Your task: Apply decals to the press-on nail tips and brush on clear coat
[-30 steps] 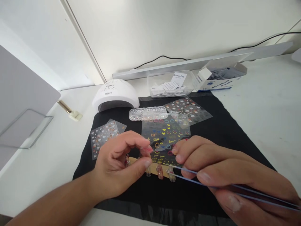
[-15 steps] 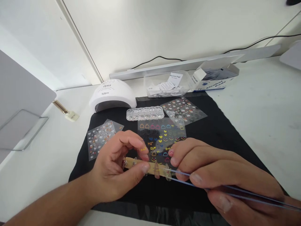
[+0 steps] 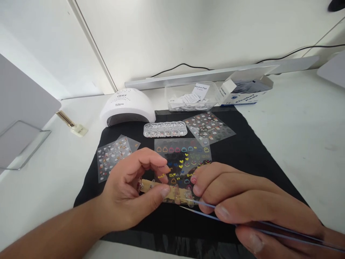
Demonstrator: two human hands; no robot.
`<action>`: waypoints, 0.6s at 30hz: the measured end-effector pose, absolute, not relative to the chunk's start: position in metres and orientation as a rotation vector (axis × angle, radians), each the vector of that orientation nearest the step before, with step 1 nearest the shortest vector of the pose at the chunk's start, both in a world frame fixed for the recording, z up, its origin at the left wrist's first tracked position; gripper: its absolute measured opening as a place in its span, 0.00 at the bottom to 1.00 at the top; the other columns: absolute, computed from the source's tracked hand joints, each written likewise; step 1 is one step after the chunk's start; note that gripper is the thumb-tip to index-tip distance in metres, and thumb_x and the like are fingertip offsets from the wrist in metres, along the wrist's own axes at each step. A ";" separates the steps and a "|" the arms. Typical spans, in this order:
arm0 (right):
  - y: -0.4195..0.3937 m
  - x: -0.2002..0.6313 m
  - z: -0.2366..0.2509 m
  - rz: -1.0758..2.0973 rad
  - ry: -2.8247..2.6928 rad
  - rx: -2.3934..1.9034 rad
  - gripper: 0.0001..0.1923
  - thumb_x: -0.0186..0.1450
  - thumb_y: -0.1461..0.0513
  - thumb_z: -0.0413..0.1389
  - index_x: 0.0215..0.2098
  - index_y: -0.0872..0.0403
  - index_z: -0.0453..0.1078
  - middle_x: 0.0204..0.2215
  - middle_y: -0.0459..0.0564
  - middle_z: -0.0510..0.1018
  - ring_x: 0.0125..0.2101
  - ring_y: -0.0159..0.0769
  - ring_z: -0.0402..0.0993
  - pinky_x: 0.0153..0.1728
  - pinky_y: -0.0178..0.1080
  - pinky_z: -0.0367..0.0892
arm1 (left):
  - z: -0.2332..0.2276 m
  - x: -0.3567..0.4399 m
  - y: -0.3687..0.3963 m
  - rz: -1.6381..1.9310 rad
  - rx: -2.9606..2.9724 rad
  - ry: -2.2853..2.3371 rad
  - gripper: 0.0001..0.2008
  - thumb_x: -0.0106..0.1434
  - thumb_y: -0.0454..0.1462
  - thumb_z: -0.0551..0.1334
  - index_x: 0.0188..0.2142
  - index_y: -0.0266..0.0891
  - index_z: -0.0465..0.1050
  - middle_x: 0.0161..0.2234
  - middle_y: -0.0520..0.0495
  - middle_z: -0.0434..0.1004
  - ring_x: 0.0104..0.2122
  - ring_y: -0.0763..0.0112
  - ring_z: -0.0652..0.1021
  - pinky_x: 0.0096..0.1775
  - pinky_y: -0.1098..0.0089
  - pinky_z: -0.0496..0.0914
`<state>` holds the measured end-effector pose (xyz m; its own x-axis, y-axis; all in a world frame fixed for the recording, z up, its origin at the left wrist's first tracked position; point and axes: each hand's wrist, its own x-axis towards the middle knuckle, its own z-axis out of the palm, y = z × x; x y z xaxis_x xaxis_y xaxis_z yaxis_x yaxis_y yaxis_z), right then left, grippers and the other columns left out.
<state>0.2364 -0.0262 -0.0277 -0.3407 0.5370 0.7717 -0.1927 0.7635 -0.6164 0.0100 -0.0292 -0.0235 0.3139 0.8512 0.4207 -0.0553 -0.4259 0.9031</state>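
A wooden stick point(image 3: 159, 190) carrying clear nail tips point(image 3: 177, 196) is held low over the black mat point(image 3: 250, 158) by the left hand point(image 3: 129, 196), whose fingers point(image 3: 157, 192) are closed on it, thumb below and forefinger above. A pair of blue tweezers point(image 3: 242, 223) is pinched shut-handed in the right hand point(image 3: 256, 208), with the thin tips laid against the nail tip at the stick's right end; whether anything is gripped between those tips cannot be told. Compared with half a second ago, the stick is seen a little lower and further left, and the tweezer tips are brought closer to its end. Just behind the hands a clear sticker sheet point(image 3: 183, 154) with coloured hearts lies flat on the mat, flanked by two more sticker sheets point(image 3: 111, 158) point(image 3: 208, 126). Further back a compartmented gem box point(image 3: 165, 129) and a white nail lamp point(image 3: 126, 106) are set, unchanged, on the white table point(image 3: 302, 122)
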 end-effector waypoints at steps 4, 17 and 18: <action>-0.026 0.239 -0.020 0.812 -1.799 -0.355 0.08 0.71 0.61 0.55 0.44 0.53 0.76 0.27 0.51 0.82 0.31 0.40 0.81 0.39 0.46 0.81 | -0.023 0.009 -0.029 1.250 1.727 0.736 0.20 0.61 0.26 0.68 0.50 0.45 0.75 0.38 0.49 0.76 0.36 0.72 0.77 0.40 0.74 0.75; -0.032 0.233 -0.018 0.827 -1.795 -0.350 0.09 0.73 0.60 0.54 0.40 0.55 0.76 0.28 0.51 0.82 0.33 0.37 0.81 0.40 0.44 0.81 | -0.019 0.013 -0.028 1.209 1.790 0.754 0.18 0.60 0.26 0.68 0.48 0.43 0.76 0.37 0.48 0.77 0.34 0.72 0.78 0.35 0.74 0.75; -0.032 0.233 -0.018 0.822 -1.791 -0.352 0.09 0.73 0.60 0.54 0.41 0.55 0.76 0.28 0.51 0.82 0.33 0.37 0.81 0.40 0.44 0.81 | -0.018 0.013 -0.028 1.214 1.797 0.758 0.18 0.60 0.26 0.68 0.48 0.43 0.76 0.36 0.48 0.77 0.33 0.72 0.78 0.35 0.74 0.75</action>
